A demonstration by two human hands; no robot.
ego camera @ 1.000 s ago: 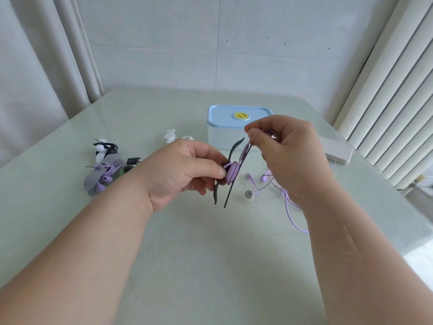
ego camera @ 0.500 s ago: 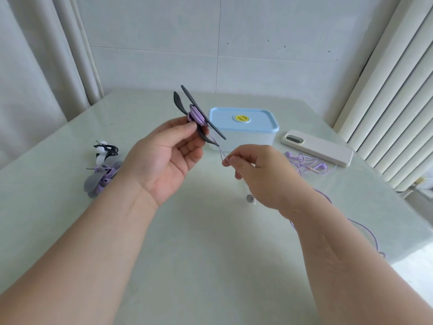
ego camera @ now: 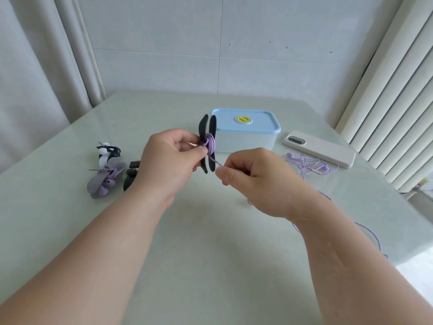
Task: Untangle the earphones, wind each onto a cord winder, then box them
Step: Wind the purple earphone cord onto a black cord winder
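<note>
Item in hand: black flat-winged cord winder (ego camera: 206, 127), wings upright above the counter's (ego camera: 210, 254) middle, hub pinched by your left hand's (ego camera: 168, 160) curled fingers (ego camera: 199, 150), lilac earphone cord (ego camera: 211, 146) coiled round it. Your right hand (ego camera: 253, 181) pinches the cord's free run between thumb and forefinger just below the winder; its lilac earbuds (ego camera: 307, 164) lie loose near the far right corner, beside a white phone (ego camera: 325, 150). Closed blue-lidded plastic box (ego camera: 248, 137) near the far edge; grey winder (ego camera: 103, 181) wound with lilac earphones by the left edge.

Single head-worn wide-angle view, looking forward and down across the worktop (ego camera: 210, 266). Both forearms enter from the near edge; hands (ego camera: 173, 160) close below the lens. Far wall and curtains fill the upper frame.
</note>
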